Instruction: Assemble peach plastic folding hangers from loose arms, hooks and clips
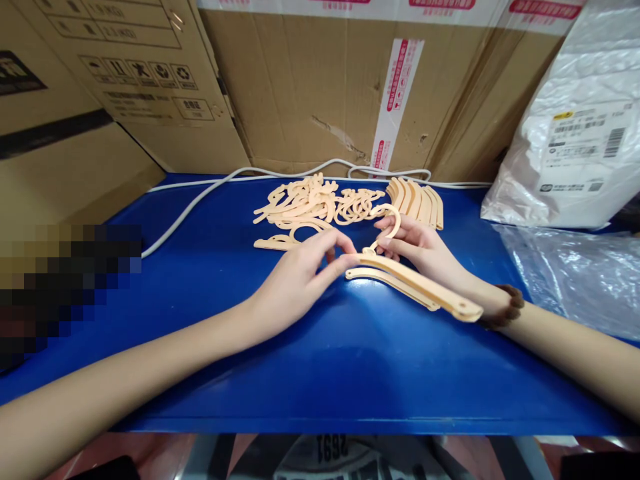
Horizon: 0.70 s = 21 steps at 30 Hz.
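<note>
Over the middle of the blue table (pixel 310 380), my left hand (pixel 295 280) pinches the near end of a beige hanger arm (pixel 420 283), thumb against fingers. My right hand (pixel 425 250) holds a curved beige hook (pixel 395 220) between thumb and fingers; the hook's lower end meets the arm close to my left fingertips. Another curved arm piece (pixel 390 280) shows just below the held one. Behind my hands lie a heap of loose beige pieces (pixel 305 200), a group of hooks (pixel 357 205) and a row of curved arm pieces (pixel 415 200).
Cardboard boxes (pixel 320 87) stand along the back and left. A white cable (pixel 195 200) runs across the table's back. At the right are a white labelled parcel (pixel 575 133) and a clear plastic bag (pixel 575 273). A pixelated dark area covers the left edge.
</note>
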Each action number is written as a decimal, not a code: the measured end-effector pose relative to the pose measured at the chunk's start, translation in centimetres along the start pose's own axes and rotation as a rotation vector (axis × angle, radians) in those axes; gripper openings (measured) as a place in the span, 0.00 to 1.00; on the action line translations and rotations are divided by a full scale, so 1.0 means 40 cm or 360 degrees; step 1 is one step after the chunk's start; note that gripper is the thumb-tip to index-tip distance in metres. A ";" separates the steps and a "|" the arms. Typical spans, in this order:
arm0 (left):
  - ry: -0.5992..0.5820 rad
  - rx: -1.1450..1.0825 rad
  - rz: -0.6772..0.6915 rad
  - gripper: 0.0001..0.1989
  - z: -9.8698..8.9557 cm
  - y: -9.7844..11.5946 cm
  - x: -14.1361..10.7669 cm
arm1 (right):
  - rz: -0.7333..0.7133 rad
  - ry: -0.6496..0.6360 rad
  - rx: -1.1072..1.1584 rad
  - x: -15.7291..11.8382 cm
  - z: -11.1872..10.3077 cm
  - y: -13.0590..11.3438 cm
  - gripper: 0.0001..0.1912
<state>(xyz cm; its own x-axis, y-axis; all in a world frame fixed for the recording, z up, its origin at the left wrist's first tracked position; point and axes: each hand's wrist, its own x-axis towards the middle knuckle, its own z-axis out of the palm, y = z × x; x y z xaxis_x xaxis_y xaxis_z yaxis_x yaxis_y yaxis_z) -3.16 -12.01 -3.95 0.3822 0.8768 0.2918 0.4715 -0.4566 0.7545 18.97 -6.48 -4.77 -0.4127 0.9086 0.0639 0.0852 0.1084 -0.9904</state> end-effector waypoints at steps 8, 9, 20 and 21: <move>0.0133 -0.1138 -0.0370 0.08 -0.022 -0.012 0.028 | -0.0030 -0.0012 0.0016 -0.004 0.002 -0.001 0.15; 0.0140 -0.1229 -0.0406 0.08 -0.022 -0.017 0.030 | -0.0035 -0.0011 0.0000 -0.004 0.002 0.001 0.15; -0.0015 -0.1447 -0.0741 0.10 -0.022 -0.009 0.028 | -0.0053 -0.0027 -0.0039 -0.006 0.001 0.007 0.20; -0.0027 -0.1419 -0.0772 0.09 -0.021 -0.006 0.027 | -0.0040 -0.0034 -0.0042 -0.006 0.002 0.006 0.21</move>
<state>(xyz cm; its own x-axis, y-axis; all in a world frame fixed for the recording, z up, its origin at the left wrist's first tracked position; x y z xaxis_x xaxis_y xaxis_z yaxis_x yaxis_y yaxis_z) -3.55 -10.83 -3.34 0.3214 0.9323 -0.1658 -0.1834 0.2330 0.9550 19.03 -6.72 -5.03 -0.4343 0.8966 0.0859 0.0985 0.1420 -0.9850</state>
